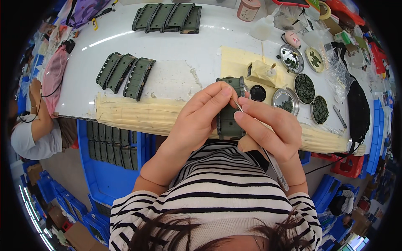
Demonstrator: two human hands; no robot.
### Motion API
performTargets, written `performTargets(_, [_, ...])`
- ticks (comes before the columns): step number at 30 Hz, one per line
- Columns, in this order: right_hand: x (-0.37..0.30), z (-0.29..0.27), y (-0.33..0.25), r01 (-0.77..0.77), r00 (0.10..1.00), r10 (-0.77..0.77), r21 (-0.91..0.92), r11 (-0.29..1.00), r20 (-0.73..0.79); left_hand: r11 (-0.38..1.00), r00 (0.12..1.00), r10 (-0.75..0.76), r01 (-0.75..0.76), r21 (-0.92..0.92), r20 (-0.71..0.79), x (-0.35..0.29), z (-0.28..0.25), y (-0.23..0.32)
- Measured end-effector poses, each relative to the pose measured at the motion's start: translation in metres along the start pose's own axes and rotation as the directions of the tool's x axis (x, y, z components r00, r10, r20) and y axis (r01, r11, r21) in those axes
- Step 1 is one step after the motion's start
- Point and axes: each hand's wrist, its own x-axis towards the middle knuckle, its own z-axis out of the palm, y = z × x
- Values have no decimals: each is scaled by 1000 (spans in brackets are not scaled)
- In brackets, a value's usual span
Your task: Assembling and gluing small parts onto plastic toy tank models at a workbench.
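Pinched between the thumb and fingers of my right hand (272, 129) is a pair of slim silver tweezers (274, 169); their tips point up and left toward my left fingertips. My left hand (203, 111) is closed in a pinch close to those tips, and whatever its fingertips hold is too small to make out. Beneath both hands, at the table's front edge, lies a dark green curved panel (231, 121) with ridged black side edges. My fingers partly cover it, so I cannot tell whether the left hand touches it.
Similar green panels stand in groups on the white table (167, 50) and in a blue crate (98, 178) below left. At right are round tins of small green pieces (304, 88), a tape-wrapped block (261, 73), a black cup (257, 93) and a knife (339, 116). Another person (35, 134) sits far left.
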Motion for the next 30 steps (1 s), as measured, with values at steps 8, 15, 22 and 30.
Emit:
performTargets(8, [-3, 0, -5, -68, 998, 67, -19, 998, -2, 999, 999, 45, -45, -9, 29, 1, 1, -2])
performTargets(15, [1, -1, -1, 1, 1000, -1, -8, 1000, 5, 998, 998, 56, -56, -1, 14, -1, 4, -2])
performTargets(22, [4, -3, -3, -19, 1000, 18, 12, 1000, 25, 996, 999, 48, -49, 74, 20, -2, 4, 2])
performTargets(30, [0, -1, 0, -36, 999, 35, 50, 998, 11, 995, 997, 46, -51, 89, 67, -1, 0, 1])
